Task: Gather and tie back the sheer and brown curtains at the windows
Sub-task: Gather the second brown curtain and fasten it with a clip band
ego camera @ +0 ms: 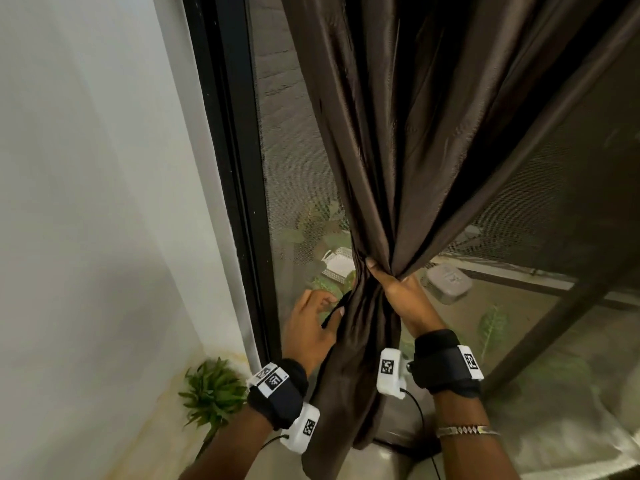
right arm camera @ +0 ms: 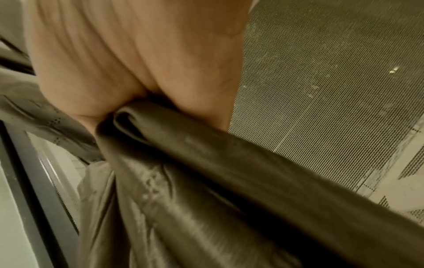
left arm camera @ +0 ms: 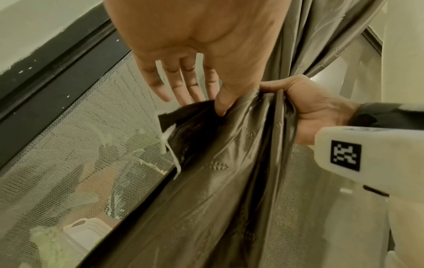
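Curtain point(ego camera: 388, 140) — brown, satiny — hangs at the window, bunched into a narrow waist low down, w/ folds fanning out above and a loose tail dropping below. Right hand point(ego camera: 401, 292) is wrapped tight round that waist, fingers curled behind the cloth, thumb on the near side; right wrist view shows the palm closed on the folds point(right arm camera: 206, 163). Left hand point(ego camera: 311, 323) sits just left of the bunch, fingers mostly straight and spread; its thumb presses a dark strap point(left arm camera: 183, 116) vs. the fabric's edge. In the head view the strap point(ego camera: 334, 311) runs between thumb and fingers; whether it's really pinched or only touched, can't tell for sure. Window mesh point(ego camera: 294, 150) lies behind, black frame point(ego camera: 228, 133) at left. Beyond the mesh: leaves and a white basket point(ego camera: 337, 261). Small green plant point(ego camera: 211, 389) stands by the wall, near the left wrist.
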The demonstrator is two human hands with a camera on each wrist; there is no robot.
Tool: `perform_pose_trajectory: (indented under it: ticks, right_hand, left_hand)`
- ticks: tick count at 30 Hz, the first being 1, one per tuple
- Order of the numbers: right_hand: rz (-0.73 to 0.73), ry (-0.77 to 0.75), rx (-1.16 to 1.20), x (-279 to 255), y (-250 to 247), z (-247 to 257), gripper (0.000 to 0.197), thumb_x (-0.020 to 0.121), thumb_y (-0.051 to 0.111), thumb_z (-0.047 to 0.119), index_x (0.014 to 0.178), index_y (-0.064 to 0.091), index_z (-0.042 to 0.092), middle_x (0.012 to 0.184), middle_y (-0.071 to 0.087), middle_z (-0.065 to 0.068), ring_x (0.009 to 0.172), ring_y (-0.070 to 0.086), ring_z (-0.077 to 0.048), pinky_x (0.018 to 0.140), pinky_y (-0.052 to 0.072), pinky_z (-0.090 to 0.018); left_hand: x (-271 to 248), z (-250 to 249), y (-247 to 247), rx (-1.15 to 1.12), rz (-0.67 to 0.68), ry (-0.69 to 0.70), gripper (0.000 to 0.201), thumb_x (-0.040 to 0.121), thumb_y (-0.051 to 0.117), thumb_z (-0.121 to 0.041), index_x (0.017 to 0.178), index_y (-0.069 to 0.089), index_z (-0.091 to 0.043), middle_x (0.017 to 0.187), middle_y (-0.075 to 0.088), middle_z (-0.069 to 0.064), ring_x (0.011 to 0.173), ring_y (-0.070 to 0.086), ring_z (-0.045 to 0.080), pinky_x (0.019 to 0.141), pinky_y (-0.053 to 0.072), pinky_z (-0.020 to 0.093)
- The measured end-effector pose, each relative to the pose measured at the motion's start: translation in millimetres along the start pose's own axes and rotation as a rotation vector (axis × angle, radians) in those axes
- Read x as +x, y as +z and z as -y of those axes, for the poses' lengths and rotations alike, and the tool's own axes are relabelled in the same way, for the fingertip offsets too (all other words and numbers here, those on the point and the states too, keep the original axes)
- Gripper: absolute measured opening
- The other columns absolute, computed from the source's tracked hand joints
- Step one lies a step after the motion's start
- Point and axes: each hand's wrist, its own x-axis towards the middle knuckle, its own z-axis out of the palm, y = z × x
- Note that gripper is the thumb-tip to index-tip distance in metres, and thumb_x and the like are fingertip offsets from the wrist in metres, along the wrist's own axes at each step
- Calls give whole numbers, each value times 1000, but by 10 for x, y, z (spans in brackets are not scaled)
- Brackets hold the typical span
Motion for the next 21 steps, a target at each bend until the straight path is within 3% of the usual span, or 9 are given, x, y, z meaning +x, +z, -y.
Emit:
perform_pose_trajectory:
  ticks: [3, 4, 6, 8, 11, 14, 17, 19, 21]
  right_hand:
    - [1, 14, 51, -24, -9, -31, 72, 96, 77, 50, 159, 49, 31, 156, 56, 9, 141, 55, -14, 119, 43, -35]
    - [-1, 14, 60, -39, -13, -26, 72, 97, 76, 47, 160, 47, 29, 155, 56, 9, 140, 55, -13, 117, 43, -33]
    - [-5, 1, 83, -53, -19, -9, 70, 99, 76, 42, 160, 46, 27, 152, 58, 10, 137, 56, -12, 116, 43, -32]
    - [3, 0, 112, -76, -12, 27, 64, 101, 73, 35, 158, 47, 26, 148, 59, 10, 135, 56, -12, 116, 43, -32]
    - [28, 10, 137, -108, 1, 38, 53, 101, 74, 33, 150, 54, 29, 142, 63, 12, 132, 59, -10, 114, 44, -30]
    - [58, 22, 156, -133, -9, 59, 37, 103, 71, 26, 135, 55, 38, 125, 64, 25, 112, 61, 7, 97, 47, -13]
    - [98, 32, 157, -139, -36, 68, 29, 105, 69, 25, 125, 56, 41, 117, 60, 32, 102, 56, 17, 94, 46, -13]
    - [100, 29, 157, -148, -31, 87, 23, 105, 68, 25, 116, 61, 43, 113, 64, 34, 96, 61, 19, 91, 47, -12]
    - [83, 18, 115, -135, -19, 72, 24, 106, 68, 23, 109, 64, 47, 103, 72, 37, 94, 67, 20, 86, 51, -8]
  left_hand:
    - [-25, 17, -32, 44, -106, 48, 19, 98, 72, -35, 109, 60, -27, 110, 54, -11, 100, 57, 1, 83, 51, 29]
    - [-27, 30, -41, 73, -121, 81, 19, 97, 73, -34, 107, 60, -26, 108, 54, -10, 99, 58, 10, 83, 51, 31]
    - [-32, 32, -44, 148, -103, 158, 11, 98, 70, -35, 102, 63, -27, 100, 56, -11, 95, 57, 16, 82, 50, 36]
    - [-31, 42, -28, 195, -75, 200, 7, 101, 66, -36, 100, 68, -29, 98, 59, -12, 93, 54, 15, 81, 50, 39]
    - [-2, 39, 8, 142, -51, 155, 8, 98, 68, -31, 106, 67, -28, 103, 62, -12, 97, 56, 15, 85, 52, 37]
    - [14, -15, 33, 22, -15, 91, 20, 91, 73, -25, 106, 60, -30, 104, 60, -16, 99, 57, 7, 85, 51, 26]
    - [28, -47, 65, -6, 86, 88, 17, 89, 67, -27, 105, 62, -32, 101, 63, -17, 97, 58, 3, 83, 51, 25]
    - [36, -44, 75, -39, 161, 49, 29, 85, 58, -33, 113, 65, -32, 103, 63, -16, 103, 59, 7, 86, 50, 25]
    - [50, -108, 44, -139, 221, -46, 46, 83, 54, -38, 128, 64, -35, 111, 58, -17, 114, 58, 6, 98, 47, 26]
